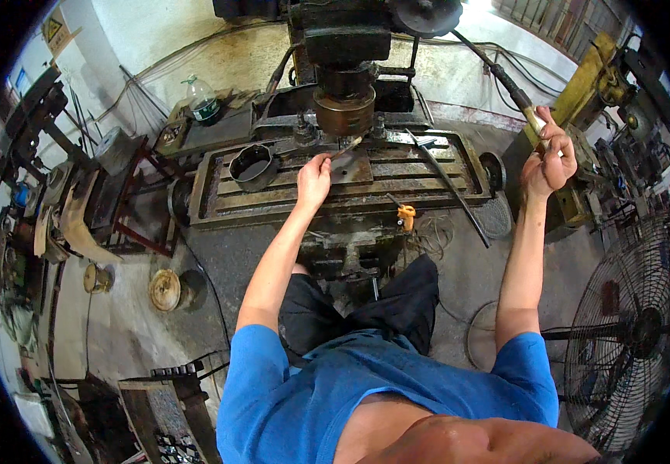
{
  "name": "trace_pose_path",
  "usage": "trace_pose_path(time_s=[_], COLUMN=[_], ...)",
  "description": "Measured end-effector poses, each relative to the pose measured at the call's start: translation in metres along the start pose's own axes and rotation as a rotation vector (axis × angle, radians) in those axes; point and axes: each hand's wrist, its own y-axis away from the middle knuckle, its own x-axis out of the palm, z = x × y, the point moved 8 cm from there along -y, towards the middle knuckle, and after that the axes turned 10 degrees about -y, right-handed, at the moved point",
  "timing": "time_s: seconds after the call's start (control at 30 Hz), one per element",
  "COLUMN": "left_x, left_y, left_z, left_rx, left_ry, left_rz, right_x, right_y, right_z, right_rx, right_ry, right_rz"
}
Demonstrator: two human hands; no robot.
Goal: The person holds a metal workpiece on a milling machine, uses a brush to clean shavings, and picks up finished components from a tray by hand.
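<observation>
My left hand [316, 179] is closed round the thin handle of a small brush [348, 148]. The brush tip points up and right, under the machine's round spindle head [345, 110]. Beneath it a flat metal plate [353, 168] lies on the slotted machine table [231, 203]. To the left of that hand a dark round pot [255, 168] with a handle stands on the table. At the right, my raised right hand [549, 161] has its fingers round the pale grip of a long lever [514, 91] that slants down from the machine.
A long dark bar [451, 189] slants off the table's right side. A yellow-orange fitting [405, 216] sits at the table's front edge. A large caged fan [629, 332] stands close on my right. Cans [166, 291] and cables lie on the floor to the left. A clear bottle [202, 100] stands behind.
</observation>
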Motion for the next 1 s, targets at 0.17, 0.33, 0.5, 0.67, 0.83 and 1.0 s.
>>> trace_pose_path(time_s=[0.17, 0.33, 0.5, 0.67, 0.83, 1.0], left_x=[0.0, 0.0, 0.006, -0.003, -0.015, -0.032], left_y=[-0.003, -0.007, -0.012, -0.013, -0.014, -0.011], left_z=[-0.003, 0.004, 0.002, -0.008, -0.001, 0.0], left_rx=[0.042, 0.042, 0.03, 0.013, -0.089, -0.033], left_ry=[-0.006, -0.005, 0.045, 0.003, -0.105, -0.124], left_rz=[-0.036, -0.052, -0.057, -0.163, -0.195, -0.202], right_x=[0.0, 0.006, 0.01, 0.024, 0.044, 0.036], right_y=[-0.013, -0.031, -0.067, -0.117, -0.158, -0.193], right_z=[0.002, 0.006, 0.019, 0.023, 0.026, 0.022], right_rx=[-0.089, -0.093, -0.129, -0.204, -0.443, -0.385], right_ry=[-0.001, 0.025, 0.109, 0.119, 0.242, 0.395], right_rz=[0.106, 0.151, 0.23, 0.378, 0.701, 0.662])
